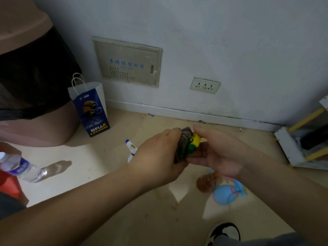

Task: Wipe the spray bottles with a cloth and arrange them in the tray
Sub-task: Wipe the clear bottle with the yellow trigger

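While a white spray bottle [131, 150], an amber bottle [205, 184] and a blue bottle [226, 194] lie on the floor [110, 174], the task looks barely begun; no tray is plainly visible. The left hand [158, 157] clenches the grey cloth [183, 145] round a yellow-green bottle [194, 142], which the right hand [219, 157] grasps above the floor.

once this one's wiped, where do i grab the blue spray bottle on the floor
Probably by the neck, where the round body narrows under the trigger head. The blue spray bottle seems to lie on its side with the head pointing right. Come down from above and the right, fingers across the neck, since the amber bottle lies close on its left.
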A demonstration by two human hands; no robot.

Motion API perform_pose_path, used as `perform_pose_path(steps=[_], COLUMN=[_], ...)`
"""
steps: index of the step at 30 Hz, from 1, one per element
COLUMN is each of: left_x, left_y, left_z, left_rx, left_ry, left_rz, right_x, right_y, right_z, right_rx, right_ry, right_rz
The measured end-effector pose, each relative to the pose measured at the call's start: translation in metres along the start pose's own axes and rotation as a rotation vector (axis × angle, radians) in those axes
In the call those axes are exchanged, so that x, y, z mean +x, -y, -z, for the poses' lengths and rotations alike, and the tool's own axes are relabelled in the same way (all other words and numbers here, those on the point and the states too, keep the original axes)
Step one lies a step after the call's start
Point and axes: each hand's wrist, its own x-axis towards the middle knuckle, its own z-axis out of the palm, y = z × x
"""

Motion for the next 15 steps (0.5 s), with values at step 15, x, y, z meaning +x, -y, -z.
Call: perform_pose_path(steps=[15], left_x=[0.013], left_y=[0.02], left_z=[0.048], left_rx=[-0.527], left_ry=[-0.014], left_rz=[0.107], right_x=[-0.001], right_y=[0.003], right_z=[0.005], right_rx=[-0.429], right_ry=[0.056], right_rz=[0.453])
